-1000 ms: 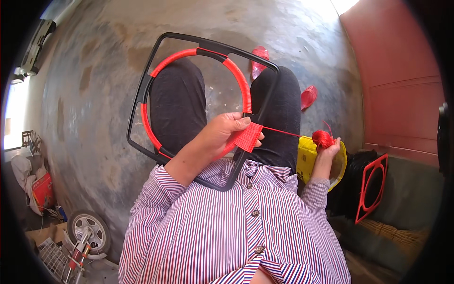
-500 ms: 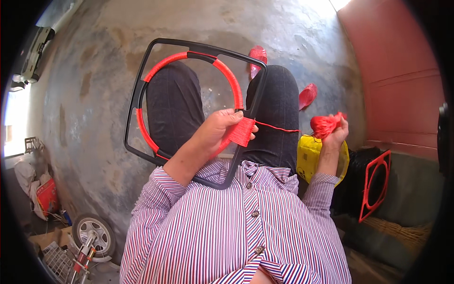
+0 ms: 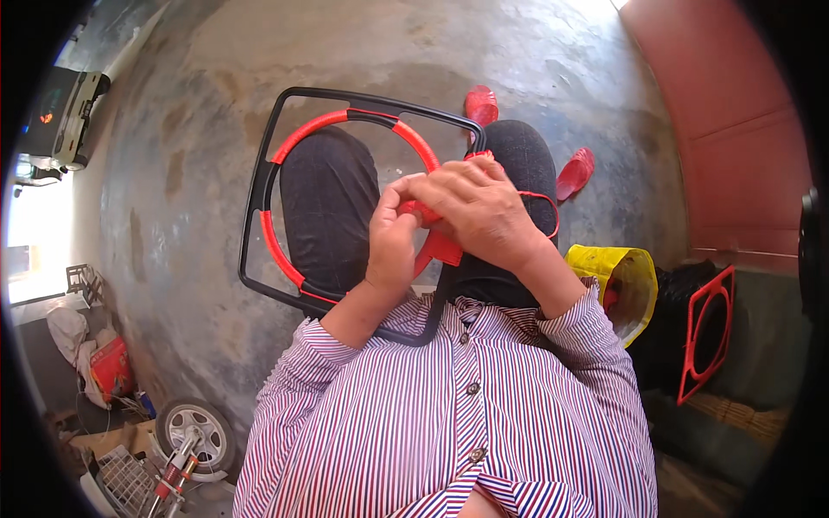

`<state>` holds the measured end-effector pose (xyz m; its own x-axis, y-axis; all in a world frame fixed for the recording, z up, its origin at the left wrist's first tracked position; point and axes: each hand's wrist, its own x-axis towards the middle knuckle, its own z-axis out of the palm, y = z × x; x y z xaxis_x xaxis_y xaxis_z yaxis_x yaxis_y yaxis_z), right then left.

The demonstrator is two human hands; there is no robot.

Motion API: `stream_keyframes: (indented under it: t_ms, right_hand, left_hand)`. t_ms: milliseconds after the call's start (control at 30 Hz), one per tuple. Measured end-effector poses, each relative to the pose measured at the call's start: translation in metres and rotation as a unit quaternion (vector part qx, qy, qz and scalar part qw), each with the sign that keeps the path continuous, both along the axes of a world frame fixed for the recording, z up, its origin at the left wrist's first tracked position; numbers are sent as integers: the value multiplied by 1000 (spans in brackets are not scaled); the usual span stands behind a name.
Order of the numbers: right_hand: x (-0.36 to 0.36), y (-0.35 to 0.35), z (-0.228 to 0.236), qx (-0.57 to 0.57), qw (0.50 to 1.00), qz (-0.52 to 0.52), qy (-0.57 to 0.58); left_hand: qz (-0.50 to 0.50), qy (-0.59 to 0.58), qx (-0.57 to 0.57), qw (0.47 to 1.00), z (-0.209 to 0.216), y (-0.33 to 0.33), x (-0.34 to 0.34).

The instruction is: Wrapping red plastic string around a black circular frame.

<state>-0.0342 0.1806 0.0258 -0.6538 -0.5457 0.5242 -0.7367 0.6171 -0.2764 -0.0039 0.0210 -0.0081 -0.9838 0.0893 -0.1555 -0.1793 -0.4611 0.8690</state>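
Black rounded-square plastic frame [image 3: 259,186] with a ring inside it, partly wrapped in red cord, rests tilted across the person's dark-trousered knees above the grey concrete floor [image 3: 173,112]. Both hands meet at the ring's right side: the left hand [image 3: 393,246] pinches the wrapped red cord [image 3: 445,246] against the ring, while the right hand [image 3: 479,207] lies curled over it, fingers closed on the strand, a thin loop [image 3: 544,207] trailing out beside it. The step looks like winding cord round the ring; the next turn calls for steady tension and close, even laps.
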Motion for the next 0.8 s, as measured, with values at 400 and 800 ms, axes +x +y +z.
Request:
stream_keyframes:
  t_ms: [400, 800]
  right_hand:
    - [24, 37, -29, -27, 982, -159, -100]
    - [19, 47, -9, -3, 973, -226, -51]
  left_hand:
    - [-4, -189, 37, 981, -2, -6, -10]
    - [-34, -222, 150, 963, -2, -12, -8]
